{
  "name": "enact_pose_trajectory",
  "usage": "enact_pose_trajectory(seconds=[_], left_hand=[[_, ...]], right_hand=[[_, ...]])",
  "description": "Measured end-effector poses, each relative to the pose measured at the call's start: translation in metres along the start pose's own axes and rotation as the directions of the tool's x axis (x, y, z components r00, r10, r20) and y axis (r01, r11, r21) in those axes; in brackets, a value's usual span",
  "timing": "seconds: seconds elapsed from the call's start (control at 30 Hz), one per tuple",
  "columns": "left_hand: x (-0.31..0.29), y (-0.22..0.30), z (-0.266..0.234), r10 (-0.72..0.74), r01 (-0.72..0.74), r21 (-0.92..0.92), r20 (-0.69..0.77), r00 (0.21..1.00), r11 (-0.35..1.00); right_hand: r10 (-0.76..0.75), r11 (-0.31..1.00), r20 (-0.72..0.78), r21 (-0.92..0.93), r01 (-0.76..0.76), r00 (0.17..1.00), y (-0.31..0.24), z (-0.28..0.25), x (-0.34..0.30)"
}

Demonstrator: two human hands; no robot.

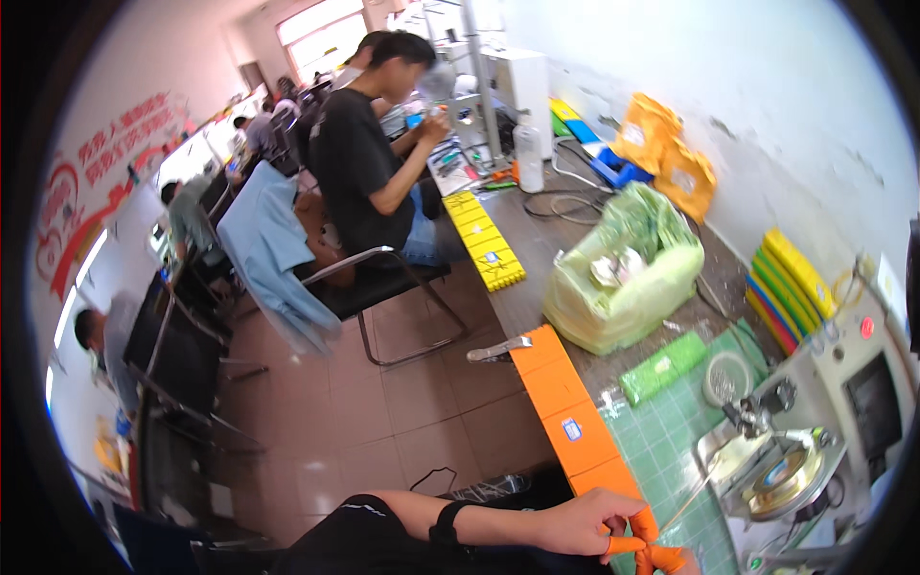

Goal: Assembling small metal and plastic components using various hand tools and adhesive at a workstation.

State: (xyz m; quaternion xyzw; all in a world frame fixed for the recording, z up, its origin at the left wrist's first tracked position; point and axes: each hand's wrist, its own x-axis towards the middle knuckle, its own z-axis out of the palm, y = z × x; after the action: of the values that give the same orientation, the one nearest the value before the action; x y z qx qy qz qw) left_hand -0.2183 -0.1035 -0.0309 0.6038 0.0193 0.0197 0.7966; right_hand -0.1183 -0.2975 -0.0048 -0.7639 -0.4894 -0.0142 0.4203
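My left hand [585, 520] reaches in at the bottom, a dark band on its forearm and orange finger cots on its fingertips. Those fingers are bent and pinched together. Close against them is my right hand [678, 563], also in orange finger cots and partly cut off by the lower edge. Whatever lies between the fingertips is too small or hidden to make out. A thin pale strand [688, 500] runs from near the fingers toward a bench machine [767, 489] with a round metal reel, at the right. Whether a hand holds the strand, I cannot tell.
An orange strip [556, 383] edges the bench beside a green cutting mat [661, 441]. On the bench are a tape roll [728, 379], a green packet [663, 368] and a bag-lined bin [613, 297]. A co-worker [359, 153] sits farther along, near a chair [383, 287].
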Motion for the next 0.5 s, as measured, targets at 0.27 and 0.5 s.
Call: enact_pose_trajectory(seconds=[0.27, 0.5], left_hand=[[-0.056, 0.053, -0.043, 0.052, -0.032, 0.169, -0.113, 0.992, 0.985], [-0.089, 0.046, -0.083, 0.434, -0.324, 0.344, -0.316, 0.844, 0.881]], right_hand=[[-0.157, 0.984, 0.071, -0.076, 0.162, 0.985, -0.062, 0.031, 0.045], [-0.179, 0.981, 0.187, -0.046, 0.191, 0.966, -0.096, 0.068, 0.085]])
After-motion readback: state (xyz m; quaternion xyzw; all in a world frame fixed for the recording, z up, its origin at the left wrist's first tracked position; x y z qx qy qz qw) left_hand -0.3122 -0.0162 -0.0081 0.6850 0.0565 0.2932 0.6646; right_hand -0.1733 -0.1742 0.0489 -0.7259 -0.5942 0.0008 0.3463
